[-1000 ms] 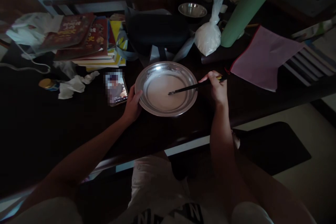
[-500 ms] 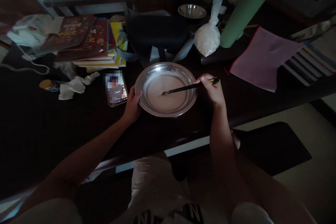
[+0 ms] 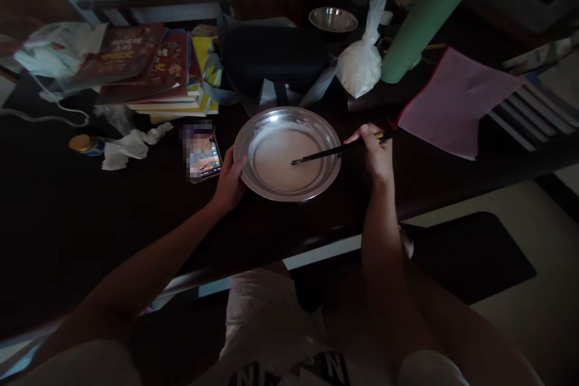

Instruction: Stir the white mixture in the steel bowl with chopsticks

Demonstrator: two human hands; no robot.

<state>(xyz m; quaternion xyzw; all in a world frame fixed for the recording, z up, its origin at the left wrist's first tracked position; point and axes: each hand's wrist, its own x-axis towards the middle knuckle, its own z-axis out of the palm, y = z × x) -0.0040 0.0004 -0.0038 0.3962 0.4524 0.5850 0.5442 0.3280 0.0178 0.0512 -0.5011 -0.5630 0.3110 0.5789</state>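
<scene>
A shallow steel basin [image 3: 253, 129] holding a pale liquid sits on the dark table [image 3: 90, 211] in front of me. My left hand [image 3: 230, 181] grips the basin's left rim. My right hand [image 3: 374, 151] holds dark chopsticks [image 3: 330, 151] at the basin's right side. Their tips dip into the liquid right of the basin's middle.
A lit phone [image 3: 202, 154] lies just left of the basin. Crumpled tissue [image 3: 129, 146], a small jar [image 3: 84, 144] and stacked books [image 3: 154, 69] lie further left. Behind are a dark case [image 3: 271, 54], a white bag of powder [image 3: 359, 63], a small steel bowl [image 3: 333, 18], a green roll [image 3: 429, 12] and a pink cloth [image 3: 452, 99].
The chopstick tips swept left across the liquid, then back right. My right hand followed them. My left hand kept its hold on the rim.
</scene>
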